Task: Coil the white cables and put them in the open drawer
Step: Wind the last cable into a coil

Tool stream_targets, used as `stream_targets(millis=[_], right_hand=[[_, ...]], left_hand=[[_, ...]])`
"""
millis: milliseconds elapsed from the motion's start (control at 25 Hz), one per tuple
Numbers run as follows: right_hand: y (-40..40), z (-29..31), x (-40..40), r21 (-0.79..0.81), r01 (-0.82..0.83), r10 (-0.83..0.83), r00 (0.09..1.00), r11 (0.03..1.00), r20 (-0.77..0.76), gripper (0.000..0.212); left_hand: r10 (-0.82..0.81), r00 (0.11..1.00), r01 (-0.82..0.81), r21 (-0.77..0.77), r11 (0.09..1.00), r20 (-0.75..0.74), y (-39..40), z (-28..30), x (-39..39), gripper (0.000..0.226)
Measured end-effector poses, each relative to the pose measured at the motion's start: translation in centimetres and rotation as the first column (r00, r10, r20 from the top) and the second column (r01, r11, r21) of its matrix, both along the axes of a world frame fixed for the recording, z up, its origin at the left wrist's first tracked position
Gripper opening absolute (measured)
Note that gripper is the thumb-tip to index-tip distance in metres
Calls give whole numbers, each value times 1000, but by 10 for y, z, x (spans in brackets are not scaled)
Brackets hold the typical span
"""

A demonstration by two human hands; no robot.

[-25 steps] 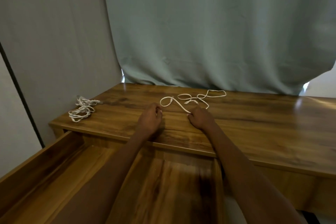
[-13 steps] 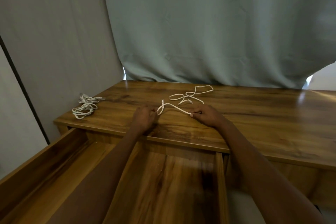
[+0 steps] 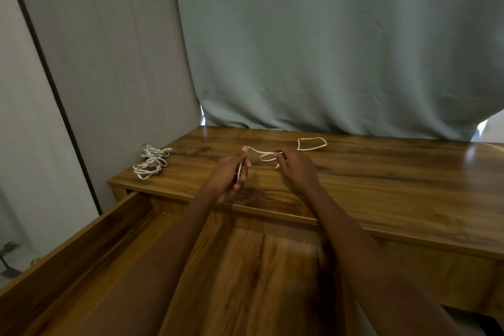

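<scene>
No writing showed anywhere. At frame centre, my left hand (image 3: 231,172) had its fingers curled round a few turns of thin white cable (image 3: 263,154); my right hand (image 3: 296,166) pinched the slack, its far loop lying on the glossy wood-grain counter (image 3: 381,185). A second cable (image 3: 151,162) lay bundled at the left, and the open drawer (image 3: 81,248) sat below.

A thin white cable (image 3: 311,144) ran from a loose loop lying flat on the wooden top, through a small tangle, up to a short strand raised between two hands. A second white cable (image 3: 150,161) lay in a messy bundle near the top's left front corner, well apart. The wooden drawer (image 3: 81,248) stood pulled out below the front edge.
</scene>
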State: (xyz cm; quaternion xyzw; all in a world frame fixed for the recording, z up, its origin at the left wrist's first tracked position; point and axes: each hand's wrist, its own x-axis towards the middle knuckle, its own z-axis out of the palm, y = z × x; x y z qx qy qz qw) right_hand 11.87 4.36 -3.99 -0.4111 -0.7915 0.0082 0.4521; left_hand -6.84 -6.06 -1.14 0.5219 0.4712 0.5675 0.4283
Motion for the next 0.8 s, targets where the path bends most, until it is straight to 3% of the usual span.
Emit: stream_targets(millis=[80, 160, 240, 360, 520, 600, 680, 720, 800], right_hand=[[-3, 1, -10, -36, 22, -22, 1000, 999, -4, 23], [-8, -1, -20, -11, 0, 1, 996, 1000, 93, 26], [-18, -4, -26, 12, -107, 103, 980, 994, 170, 34], [-35, -3, -31, -98, -240, 254, 951, 966, 177, 37], [-52, -7, -32, -182, -286, 324, 915, 941, 239, 42], [-59, -13, -29, -83, -313, 323, 897, 946, 302, 46], [-61, -18, -23, 143, -357, 286, 886, 923, 364, 49], [-61, -20, -19, 263, -362, 243, 886, 894, 394, 44], [-61, -16, -13, 388, -340, 155, 887, 857, 436, 33]], left_hand=[[-246, 921, 261, -10, 965, 303, -10, 5, -2, 36], [-376, 762, 348, 157, 924, 526, -18, 13, 0, 28], [-332, 728, 234, 239, 943, 600, -23, 23, 1, 28], [-212, 738, 6, 308, 951, 640, -24, 32, -5, 31], [-50, 629, -282, 287, 915, 776, -18, 40, -15, 41], [135, 728, -421, 282, 862, 673, -15, 39, -21, 44], [428, 835, -540, 361, 761, 346, -12, 31, -29, 47], [545, 829, -541, 423, 727, 124, -10, 23, -33, 49], [617, 726, -445, 477, 758, -303, -8, 9, -38, 54]])
